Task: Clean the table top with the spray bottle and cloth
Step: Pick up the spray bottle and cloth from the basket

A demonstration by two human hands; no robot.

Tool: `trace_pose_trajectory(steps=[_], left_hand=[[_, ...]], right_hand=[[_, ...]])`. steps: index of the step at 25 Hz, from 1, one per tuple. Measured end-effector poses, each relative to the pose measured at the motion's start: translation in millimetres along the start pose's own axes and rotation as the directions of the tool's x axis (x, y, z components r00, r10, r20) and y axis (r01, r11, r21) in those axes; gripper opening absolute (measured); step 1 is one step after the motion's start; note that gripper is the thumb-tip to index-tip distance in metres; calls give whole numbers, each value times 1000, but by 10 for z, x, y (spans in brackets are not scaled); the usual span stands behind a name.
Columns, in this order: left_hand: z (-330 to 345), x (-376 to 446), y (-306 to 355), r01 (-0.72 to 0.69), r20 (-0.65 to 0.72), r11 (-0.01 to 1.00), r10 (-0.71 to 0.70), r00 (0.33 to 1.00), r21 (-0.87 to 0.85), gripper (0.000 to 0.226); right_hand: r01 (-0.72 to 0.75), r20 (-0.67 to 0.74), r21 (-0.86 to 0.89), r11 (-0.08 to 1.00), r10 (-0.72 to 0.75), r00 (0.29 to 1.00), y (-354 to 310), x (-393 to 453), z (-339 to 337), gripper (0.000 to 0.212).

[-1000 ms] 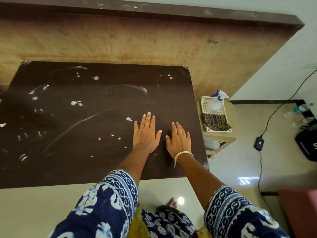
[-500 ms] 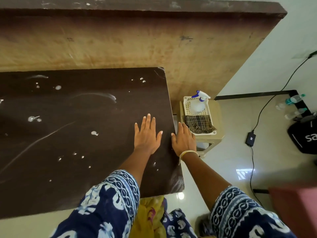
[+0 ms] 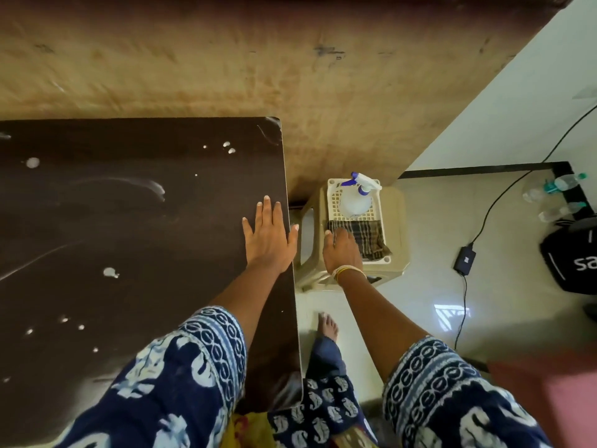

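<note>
The left hand [image 3: 269, 240] lies flat, fingers spread, at the tabletop [image 3: 129, 221] edge. The right hand [image 3: 343, 250] reaches the cloth [image 3: 368, 236] in the basket [image 3: 332, 192]; its fingers' grip is hidden. Beyond stands the bottle [image 3: 355, 202], upright, nozzle pointing left.

The table top [image 3: 129, 221] is dark brown with white spots; the cloth [image 3: 361, 234] is brown checked; the spray bottle [image 3: 355, 198] is white and blue.

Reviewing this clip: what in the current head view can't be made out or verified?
- Right hand fingertips: hidden by the hand's back, so contact with the cloth is unclear.
- Spray bottle: fill level unreadable, too small.
- Table top: left side cut off by the frame edge, near edge covered by sleeves.
- Black bag: lettering cut off at right.
</note>
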State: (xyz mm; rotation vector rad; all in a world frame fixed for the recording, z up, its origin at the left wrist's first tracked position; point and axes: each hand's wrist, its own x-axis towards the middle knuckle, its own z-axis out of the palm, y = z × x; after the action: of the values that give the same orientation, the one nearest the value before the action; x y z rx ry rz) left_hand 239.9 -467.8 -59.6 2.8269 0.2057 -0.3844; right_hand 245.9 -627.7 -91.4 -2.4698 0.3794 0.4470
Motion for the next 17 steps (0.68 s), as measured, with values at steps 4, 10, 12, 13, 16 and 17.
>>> trace_pose_trajectory(steps=[4, 10, 12, 13, 16, 17], left_hand=[[117, 342, 247, 150, -80, 987, -154, 985, -51, 69], [306, 630, 447, 306, -208, 952, -296, 932, 13, 72], [344, 656, 427, 310, -240, 951, -296, 924, 20, 71], [352, 658, 428, 314, -249, 949, -299, 921, 21, 70], [353, 665, 450, 326, -263, 945, -307, 914, 29, 70], [353, 672, 456, 330, -264, 943, -311, 913, 32, 69]], right_hand=[[-13, 43, 81, 997, 10, 999, 148, 537, -54, 41], [-119, 99, 157, 980, 104, 990, 373, 1290, -157, 41], [-172, 100, 173, 970, 157, 983, 370, 1531, -181, 42], [-212, 93, 197, 957, 197, 976, 367, 1640, -179, 42], [-337, 89, 331, 881, 327, 941, 354, 1867, -167, 42], [-371, 81, 365, 854, 368, 926, 340, 1914, -166, 44]])
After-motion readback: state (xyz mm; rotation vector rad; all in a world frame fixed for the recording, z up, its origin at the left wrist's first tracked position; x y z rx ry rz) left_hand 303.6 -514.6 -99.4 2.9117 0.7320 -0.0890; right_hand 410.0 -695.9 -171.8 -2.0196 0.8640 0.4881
